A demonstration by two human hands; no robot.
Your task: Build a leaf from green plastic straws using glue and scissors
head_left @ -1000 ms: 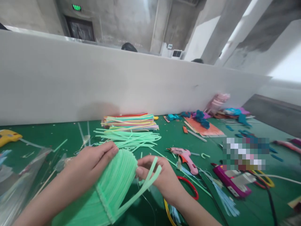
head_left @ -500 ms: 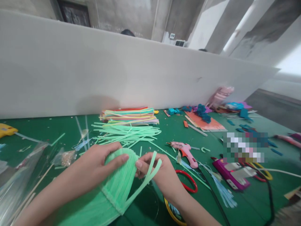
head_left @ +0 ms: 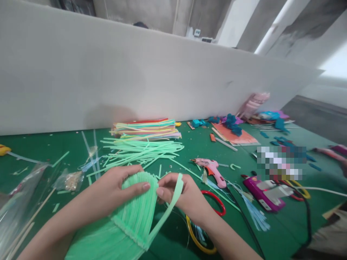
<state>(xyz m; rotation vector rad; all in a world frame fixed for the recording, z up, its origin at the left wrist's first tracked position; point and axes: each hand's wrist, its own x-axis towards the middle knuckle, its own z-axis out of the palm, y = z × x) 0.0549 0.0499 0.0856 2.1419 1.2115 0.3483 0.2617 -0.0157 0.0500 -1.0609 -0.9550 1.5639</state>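
Note:
A panel of light green pipe cleaners, laid side by side and crossed by a band, lies tilted in front of me. My left hand grips its upper part, thumb on top and fingers behind. At the panel's right edge, my right hand pinches with thumb and forefinger; the fingertips hide most of what they hold. A thin strand, wire or thread, curves down from below these fingers. One green pipe cleaner end rises from the band and passes in front of my right hand.
Loose green pipe cleaners and a multicoloured bundle lie ahead. On the right are a pink glue gun, red-and-yellow-handled scissors, a purple power strip and cables. Plastic bags lie left; a white partition stands behind.
The two upright pipe cleaner ends by my right hand now appear as one broad strip. The panel has turned slightly with my hands, and the view has tilted down a little.

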